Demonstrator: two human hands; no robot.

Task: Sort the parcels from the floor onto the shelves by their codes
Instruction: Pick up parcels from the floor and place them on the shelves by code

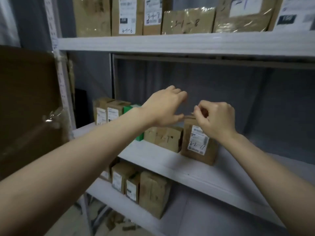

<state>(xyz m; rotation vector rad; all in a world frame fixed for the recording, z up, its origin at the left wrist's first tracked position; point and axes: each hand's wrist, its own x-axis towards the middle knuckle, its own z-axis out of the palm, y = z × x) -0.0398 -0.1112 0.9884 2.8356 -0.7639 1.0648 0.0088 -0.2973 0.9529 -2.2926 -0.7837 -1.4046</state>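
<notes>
- Parcel (198,143), coded 3-2-11, upright on middle shelf (170,160), against a lower box (163,137) on its left.
- Looks light, stiff cardboard; the top flap is flimsy, the sides are safer.
- My right hand (216,118) pinches its top edge; my left hand (165,108) is beside it, grip unclear.

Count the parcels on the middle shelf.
5: two labelled brown boxes far left, a green box beside them, a handwritten-coded brown box, and the labelled parcel pinched by the right hand. The left arm may hide more.

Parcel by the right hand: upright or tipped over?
Upright. The parcel stands on its base on the shelf, right hand pinching its top.
</notes>
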